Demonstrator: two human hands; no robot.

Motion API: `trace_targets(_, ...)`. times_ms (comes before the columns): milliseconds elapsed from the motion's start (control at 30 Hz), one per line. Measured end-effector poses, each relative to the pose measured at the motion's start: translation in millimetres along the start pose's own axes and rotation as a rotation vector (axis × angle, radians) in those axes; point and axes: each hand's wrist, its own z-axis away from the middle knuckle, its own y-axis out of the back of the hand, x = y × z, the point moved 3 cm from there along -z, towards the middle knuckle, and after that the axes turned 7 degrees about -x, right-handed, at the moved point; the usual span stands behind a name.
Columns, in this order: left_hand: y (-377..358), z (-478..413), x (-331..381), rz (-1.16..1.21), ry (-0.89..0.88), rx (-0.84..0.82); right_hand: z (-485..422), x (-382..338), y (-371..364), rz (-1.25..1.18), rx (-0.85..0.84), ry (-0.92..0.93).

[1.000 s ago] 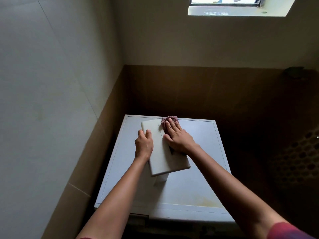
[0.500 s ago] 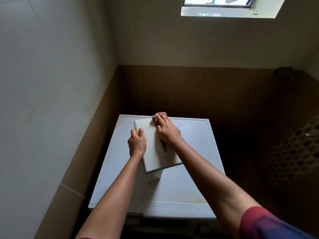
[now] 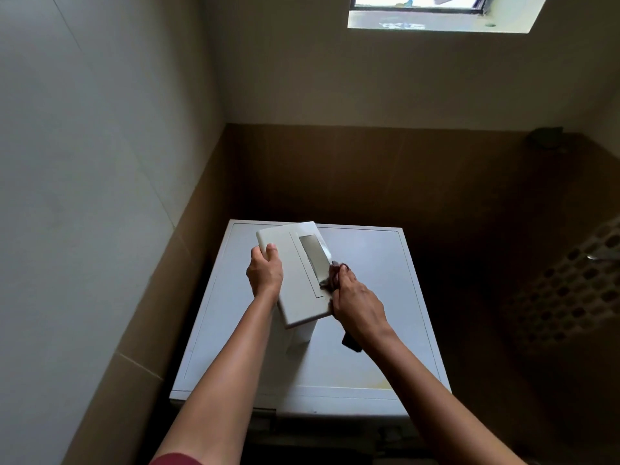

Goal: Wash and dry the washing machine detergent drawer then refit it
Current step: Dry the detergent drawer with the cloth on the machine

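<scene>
Drawer (image 3: 298, 286) propped on washing machine (image 3: 369, 347): left hand (image 3: 265, 273) fingers clamp it steady so right hand (image 3: 357, 303) fingers, gripping cloth (image 3: 336, 268), wipe it.

White drawer (image 3: 295, 283), dark red cloth (image 3: 336, 276)

Walls (image 3: 100, 196) (left, rear) beside washer top (image 3: 385, 263)

The white detergent drawer (image 3: 297, 290) is held tilted above the white washing machine (image 3: 369, 317), front panel facing up, its body reaching down toward the machine's flat top. The panel has a recessed grey handle slot. A dark reddish cloth (image 3: 335, 276) is bunched against the panel's right edge by the slot, one end hanging lower down.
</scene>
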Motion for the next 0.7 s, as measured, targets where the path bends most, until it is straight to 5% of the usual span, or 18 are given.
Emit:
trace_targets(200, -2, -2, -6, 0.075, 0.022, -0.005, 42, -11, 2, 0.262, -0.132, -0.004)
trace_targets(367, -4, -6, -5, 0.274, 0.158, -0.072, 57, -46, -15, 0.252, -0.209, 0.22)
trace_targets(500, 5, -12, -7, 0.321, 0.2, -0.231, 46, -65, -35, 0.223, -0.091, 0.425)
trace_targets(700, 24, -9, -10, 0.401, 0.253, -0.462, 25, -73, -45, 0.231, 0.005, 0.455)
